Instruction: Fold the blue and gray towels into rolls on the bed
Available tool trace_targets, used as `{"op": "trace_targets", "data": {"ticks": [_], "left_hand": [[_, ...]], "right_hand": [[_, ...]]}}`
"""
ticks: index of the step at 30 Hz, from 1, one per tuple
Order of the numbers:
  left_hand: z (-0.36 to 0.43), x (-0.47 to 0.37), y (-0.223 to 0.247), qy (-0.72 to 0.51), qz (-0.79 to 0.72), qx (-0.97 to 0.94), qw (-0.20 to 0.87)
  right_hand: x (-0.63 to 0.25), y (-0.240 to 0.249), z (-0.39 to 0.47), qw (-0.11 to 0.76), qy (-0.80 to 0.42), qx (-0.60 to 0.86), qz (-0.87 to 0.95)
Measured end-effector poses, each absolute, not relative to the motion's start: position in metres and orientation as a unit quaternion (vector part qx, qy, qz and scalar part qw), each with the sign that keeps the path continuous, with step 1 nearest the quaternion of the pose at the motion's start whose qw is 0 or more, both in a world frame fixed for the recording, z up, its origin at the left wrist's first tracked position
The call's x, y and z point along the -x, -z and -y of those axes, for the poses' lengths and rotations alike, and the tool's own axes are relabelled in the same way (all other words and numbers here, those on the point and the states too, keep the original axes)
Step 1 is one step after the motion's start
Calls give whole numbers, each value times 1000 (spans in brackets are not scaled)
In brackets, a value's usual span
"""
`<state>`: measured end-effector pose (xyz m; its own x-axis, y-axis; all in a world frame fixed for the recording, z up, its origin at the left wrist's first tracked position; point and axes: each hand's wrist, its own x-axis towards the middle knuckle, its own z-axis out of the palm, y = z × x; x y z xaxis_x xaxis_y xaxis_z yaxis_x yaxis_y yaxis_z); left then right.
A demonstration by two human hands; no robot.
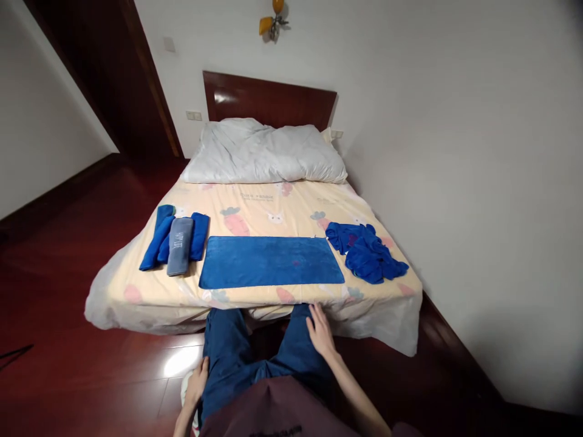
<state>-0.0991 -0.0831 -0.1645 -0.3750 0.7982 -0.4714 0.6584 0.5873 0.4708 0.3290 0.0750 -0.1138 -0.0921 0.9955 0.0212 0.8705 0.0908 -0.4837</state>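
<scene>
A blue towel (273, 261) lies spread flat across the near part of the bed. To its left are several rolled blue towels (198, 237), with a grey-blue roll (179, 246) bearing letters among them. Crumpled blue cloths (371, 255) form a heap to the right. My right hand (320, 331) rests on my right knee near the bed's front edge, empty, its fingers apart. My left hand (197, 382) hangs beside my left thigh; its fingers are partly hidden, so their closure is unclear.
The bed (291, 209) has a patterned cream sheet, a bunched white quilt (268, 153) and a dark wooden headboard (268, 100) at the back. A white wall (478, 182) runs along the right, and a wall lamp (273, 24) hangs above.
</scene>
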Motion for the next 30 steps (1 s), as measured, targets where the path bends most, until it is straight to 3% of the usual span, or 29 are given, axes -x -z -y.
{"op": "trace_targets", "data": {"ticks": [3,8,14,23,30], "left_hand": [[94,105,153,-139,-811,-450,347],[105,104,135,-192,-785,-462,366],[131,92,139,-235,-780,-432,386],[152,80,114,-240,-824,-374,352],[167,74,75,-204,-885,-333,253]], "right_hand": [[-307,119,-27,124,-230,641,722],[-301,83,-13,92,-202,640,736],[-312,58,3,146,-157,665,715],[-330,66,11,199,-129,672,702],[-333,76,1,289,-126,675,667]]}}
